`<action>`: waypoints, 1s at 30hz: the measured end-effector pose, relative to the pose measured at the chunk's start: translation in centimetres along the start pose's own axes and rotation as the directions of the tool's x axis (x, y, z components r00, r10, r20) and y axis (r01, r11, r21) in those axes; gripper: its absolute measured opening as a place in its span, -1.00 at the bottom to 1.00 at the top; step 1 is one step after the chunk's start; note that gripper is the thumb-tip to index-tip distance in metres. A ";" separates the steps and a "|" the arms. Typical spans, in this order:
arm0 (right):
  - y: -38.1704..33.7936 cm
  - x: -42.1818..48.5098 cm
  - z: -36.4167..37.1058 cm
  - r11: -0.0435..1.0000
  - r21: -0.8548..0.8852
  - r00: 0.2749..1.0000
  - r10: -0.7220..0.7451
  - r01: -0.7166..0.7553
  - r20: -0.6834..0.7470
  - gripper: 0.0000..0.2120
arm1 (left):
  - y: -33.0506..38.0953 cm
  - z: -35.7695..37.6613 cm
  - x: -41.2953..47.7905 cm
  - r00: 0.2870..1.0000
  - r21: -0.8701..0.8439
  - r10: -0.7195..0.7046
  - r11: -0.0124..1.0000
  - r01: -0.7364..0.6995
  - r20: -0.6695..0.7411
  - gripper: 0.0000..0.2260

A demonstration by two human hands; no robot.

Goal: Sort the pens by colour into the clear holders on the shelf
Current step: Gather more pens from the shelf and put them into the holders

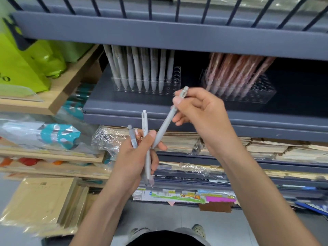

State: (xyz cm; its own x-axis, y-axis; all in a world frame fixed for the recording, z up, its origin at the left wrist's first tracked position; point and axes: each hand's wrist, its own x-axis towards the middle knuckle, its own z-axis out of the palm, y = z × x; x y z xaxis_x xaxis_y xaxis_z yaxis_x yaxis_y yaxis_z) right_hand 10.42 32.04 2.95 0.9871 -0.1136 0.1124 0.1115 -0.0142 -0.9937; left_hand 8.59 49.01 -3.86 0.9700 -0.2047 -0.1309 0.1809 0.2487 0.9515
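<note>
The right hand (200, 110) pinches a grey pen (166, 124) near its clicker, just below the grey holder (174, 80). The left hand (134, 157) has its grip wrapped round the spare pens (146, 139), lower still. Best to swing the tip down first, then seat it in a free hole at that holder's right end.

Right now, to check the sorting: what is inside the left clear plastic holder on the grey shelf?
Upright pale grey pens stand in the left clear plastic holder, with empty holes at its right end. The grey shelf above hides the pen tops.
</note>
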 end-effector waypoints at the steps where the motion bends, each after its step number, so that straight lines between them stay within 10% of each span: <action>1: 0.2 -0.2 0.1 1.000 -0.029 0.998 0.010 -0.009 0.057 -0.88 | 0.0 0.0 0.0 1.000 -0.011 0.009 1.000 -0.009 -0.008 -0.68; 6: 0.1 -0.2 0.0 0.991 -0.131 0.975 0.054 -0.026 0.214 -0.86 | 0.4 -0.7 0.1 0.999 -0.022 0.016 1.000 -0.017 -0.048 -0.76; 14: -1.1 4.3 -0.7 0.918 -0.295 0.890 -0.350 0.264 -0.293 -0.89 | 0.4 -2.7 -0.4 0.994 -0.129 -0.039 0.991 0.026 -0.100 -0.69; 30: 0.3 9.7 1.9 0.767 -0.618 0.894 -0.385 0.173 -0.228 -0.88 | 0.5 -5.4 -0.7 1.000 -0.182 -0.005 0.983 0.003 -0.009 -0.83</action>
State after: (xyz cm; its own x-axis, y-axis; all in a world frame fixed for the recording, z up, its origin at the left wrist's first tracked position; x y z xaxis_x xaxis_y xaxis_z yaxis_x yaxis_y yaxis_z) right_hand 20.28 32.79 3.77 0.8138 -0.3225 0.4834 0.1855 -0.6441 -0.7421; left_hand 8.89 54.39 -4.85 0.9707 -0.1969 -0.1379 0.2101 0.4161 0.8847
